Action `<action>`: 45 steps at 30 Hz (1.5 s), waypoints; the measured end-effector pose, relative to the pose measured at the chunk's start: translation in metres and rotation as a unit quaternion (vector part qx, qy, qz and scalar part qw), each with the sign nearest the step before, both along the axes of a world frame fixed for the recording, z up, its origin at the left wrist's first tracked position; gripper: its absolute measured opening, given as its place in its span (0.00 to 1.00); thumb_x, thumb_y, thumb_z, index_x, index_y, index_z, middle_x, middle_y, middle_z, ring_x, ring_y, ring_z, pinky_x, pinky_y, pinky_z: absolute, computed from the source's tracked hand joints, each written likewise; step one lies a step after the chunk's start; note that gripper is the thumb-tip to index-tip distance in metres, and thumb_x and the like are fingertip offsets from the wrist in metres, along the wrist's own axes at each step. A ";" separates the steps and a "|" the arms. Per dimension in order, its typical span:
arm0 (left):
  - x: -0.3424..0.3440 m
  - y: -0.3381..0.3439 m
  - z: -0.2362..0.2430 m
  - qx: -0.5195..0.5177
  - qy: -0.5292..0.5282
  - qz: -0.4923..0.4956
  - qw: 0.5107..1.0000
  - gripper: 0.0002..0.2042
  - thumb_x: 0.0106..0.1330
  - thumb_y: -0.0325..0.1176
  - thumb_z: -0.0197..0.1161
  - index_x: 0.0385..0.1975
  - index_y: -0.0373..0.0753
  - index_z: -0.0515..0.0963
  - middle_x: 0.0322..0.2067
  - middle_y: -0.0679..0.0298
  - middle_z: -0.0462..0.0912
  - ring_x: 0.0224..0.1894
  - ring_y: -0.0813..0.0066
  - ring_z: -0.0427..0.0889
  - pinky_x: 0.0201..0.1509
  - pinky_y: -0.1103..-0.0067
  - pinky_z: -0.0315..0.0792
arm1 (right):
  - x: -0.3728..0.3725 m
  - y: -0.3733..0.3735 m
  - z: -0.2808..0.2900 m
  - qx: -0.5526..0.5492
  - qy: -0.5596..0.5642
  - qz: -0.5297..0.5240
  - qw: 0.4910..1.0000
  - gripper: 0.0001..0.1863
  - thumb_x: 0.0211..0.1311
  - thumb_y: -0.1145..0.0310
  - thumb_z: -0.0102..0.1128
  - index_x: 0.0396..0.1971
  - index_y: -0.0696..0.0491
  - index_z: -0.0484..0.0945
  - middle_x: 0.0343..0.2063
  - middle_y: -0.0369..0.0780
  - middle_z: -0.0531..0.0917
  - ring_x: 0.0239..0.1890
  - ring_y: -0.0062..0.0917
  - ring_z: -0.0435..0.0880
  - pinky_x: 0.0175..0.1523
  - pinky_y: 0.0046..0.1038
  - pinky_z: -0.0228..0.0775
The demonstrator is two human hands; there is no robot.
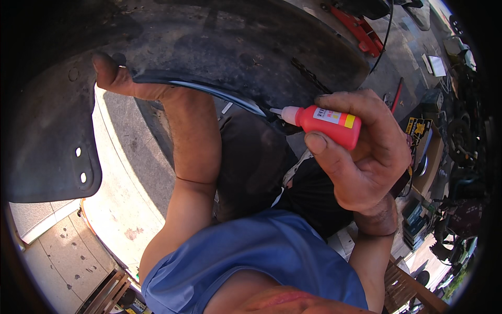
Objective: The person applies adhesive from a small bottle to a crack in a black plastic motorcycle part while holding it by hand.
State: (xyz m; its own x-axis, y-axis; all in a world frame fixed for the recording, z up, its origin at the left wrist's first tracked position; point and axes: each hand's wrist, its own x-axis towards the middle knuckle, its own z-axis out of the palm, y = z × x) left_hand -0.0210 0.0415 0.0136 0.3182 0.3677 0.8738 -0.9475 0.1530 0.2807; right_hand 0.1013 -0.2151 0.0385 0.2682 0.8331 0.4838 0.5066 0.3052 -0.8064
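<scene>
A large curved black panel (251, 42), scuffed and dusty, spans the top and left, with a flap (47, 152) hanging down that has two oblong holes. My left hand (136, 83) holds the panel's lower edge, thumb bent up, beside a glossy blue-grey strip (219, 97) along that edge. My right hand (376, 152) grips a small red plastic bottle (334, 131) with a pale nozzle and a label. The bottle lies sideways, its tip pointing left at the right end of the strip, touching or very near it.
My lap in dark trousers is below the panel. A red floor jack (361, 31) stands at upper right. A cardboard box (429, 170), stacked small boxes (413, 225) and dark machinery (460, 225) crowd the right side. Wooden slatted furniture (410, 293) sits at lower right.
</scene>
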 end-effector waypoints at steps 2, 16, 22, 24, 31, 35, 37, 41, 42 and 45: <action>0.000 -0.008 0.001 -0.066 0.001 -0.010 0.998 0.36 0.71 0.53 0.56 0.70 0.30 0.63 0.67 0.46 0.69 0.72 0.49 0.68 0.78 0.54 0.57 | 0.000 0.000 -0.001 0.007 0.001 0.000 1.000 0.20 0.59 0.75 0.76 0.49 0.65 0.80 0.40 0.43 0.83 0.40 0.21 0.81 0.46 0.23 0.73; 0.008 0.011 -0.009 0.016 -0.045 -0.019 0.999 0.36 0.71 0.51 0.57 0.70 0.31 0.62 0.67 0.46 0.69 0.72 0.49 0.67 0.80 0.53 0.54 | -0.001 0.002 0.001 0.000 -0.009 -0.005 1.000 0.20 0.58 0.75 0.76 0.49 0.65 0.80 0.39 0.43 0.83 0.40 0.22 0.81 0.45 0.23 0.72; 0.000 0.005 0.000 -0.004 0.010 0.009 1.000 0.36 0.71 0.52 0.57 0.71 0.32 0.62 0.68 0.48 0.67 0.73 0.50 0.65 0.80 0.53 0.55 | 0.000 -0.001 0.003 -0.010 -0.002 -0.009 1.000 0.20 0.58 0.75 0.76 0.48 0.65 0.80 0.38 0.43 0.83 0.39 0.23 0.81 0.45 0.24 0.72; 0.002 0.010 -0.002 0.032 -0.022 -0.008 0.999 0.36 0.72 0.52 0.57 0.71 0.32 0.62 0.68 0.48 0.67 0.73 0.50 0.65 0.80 0.52 0.56 | 0.000 -0.001 0.003 -0.014 0.002 -0.010 1.000 0.20 0.58 0.75 0.76 0.48 0.65 0.80 0.38 0.43 0.83 0.39 0.23 0.81 0.45 0.24 0.72; 0.004 0.018 -0.010 0.031 -0.037 -0.022 0.999 0.35 0.72 0.51 0.58 0.71 0.32 0.61 0.67 0.48 0.67 0.72 0.50 0.65 0.78 0.51 0.58 | 0.004 -0.001 0.001 -0.009 0.007 -0.010 1.000 0.20 0.58 0.74 0.77 0.47 0.65 0.81 0.37 0.42 0.83 0.38 0.22 0.79 0.44 0.24 0.71; 0.005 0.017 -0.009 0.027 -0.042 0.009 0.999 0.35 0.71 0.51 0.59 0.70 0.32 0.61 0.66 0.48 0.68 0.71 0.50 0.66 0.78 0.51 0.59 | 0.004 -0.002 0.002 -0.019 0.013 -0.011 1.000 0.20 0.58 0.74 0.76 0.47 0.65 0.81 0.37 0.41 0.83 0.38 0.22 0.79 0.44 0.24 0.70; 0.006 0.017 -0.010 0.024 -0.047 0.013 0.998 0.36 0.71 0.51 0.58 0.70 0.31 0.61 0.65 0.48 0.68 0.71 0.50 0.66 0.78 0.52 0.58 | 0.003 -0.003 0.003 -0.026 0.025 -0.013 0.999 0.20 0.58 0.74 0.76 0.48 0.65 0.81 0.37 0.42 0.82 0.38 0.21 0.79 0.45 0.24 0.70; 0.005 0.019 -0.010 0.042 -0.042 0.032 0.998 0.36 0.71 0.52 0.57 0.69 0.29 0.61 0.64 0.45 0.69 0.70 0.50 0.67 0.79 0.54 0.58 | 0.002 -0.005 0.005 -0.041 0.045 -0.016 0.998 0.20 0.58 0.74 0.76 0.48 0.65 0.81 0.37 0.42 0.82 0.38 0.21 0.79 0.45 0.23 0.70; 0.004 0.019 -0.009 0.043 -0.039 0.038 0.998 0.36 0.71 0.52 0.57 0.69 0.29 0.61 0.64 0.45 0.69 0.70 0.50 0.68 0.79 0.54 0.58 | 0.002 -0.006 0.006 -0.043 0.046 -0.018 0.998 0.20 0.58 0.74 0.77 0.47 0.65 0.81 0.37 0.42 0.82 0.38 0.21 0.79 0.45 0.22 0.70; 0.002 0.019 -0.007 0.040 -0.027 0.045 0.998 0.37 0.71 0.53 0.56 0.69 0.28 0.61 0.63 0.44 0.70 0.70 0.51 0.69 0.79 0.55 0.58 | 0.002 -0.007 0.007 -0.055 0.046 -0.022 0.997 0.20 0.58 0.74 0.77 0.47 0.65 0.81 0.37 0.42 0.82 0.38 0.21 0.79 0.45 0.23 0.70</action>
